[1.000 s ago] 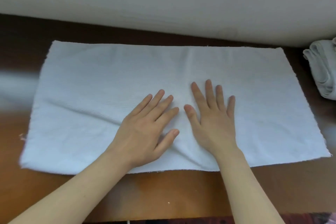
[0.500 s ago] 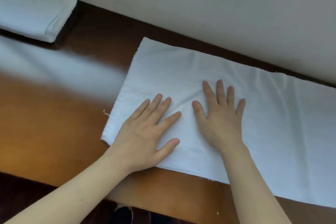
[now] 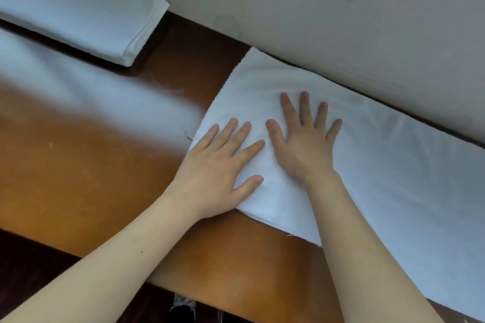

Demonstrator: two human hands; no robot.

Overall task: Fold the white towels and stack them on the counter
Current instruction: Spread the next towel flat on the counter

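A white towel [image 3: 388,176] lies spread flat on the brown wooden counter [image 3: 78,178], stretching from the centre off to the right. My left hand [image 3: 217,165] rests flat on the towel's left end, its fingers spread and its heel over the towel's left edge. Just to its right, my right hand [image 3: 307,144] presses flat on the towel with splayed fingers. Neither hand grips anything. A folded white towel [image 3: 78,5] sits at the far left of the counter against the wall.
A pale wall [image 3: 315,8] runs along the back of the counter. The counter's front edge crosses the bottom of the view, with dark floor below it. A bright glare streaks the wood between the two towels.
Both flat hands have slid leftward across the towel, from its middle to its left end. My view has swung left, bringing the folded towel into sight.
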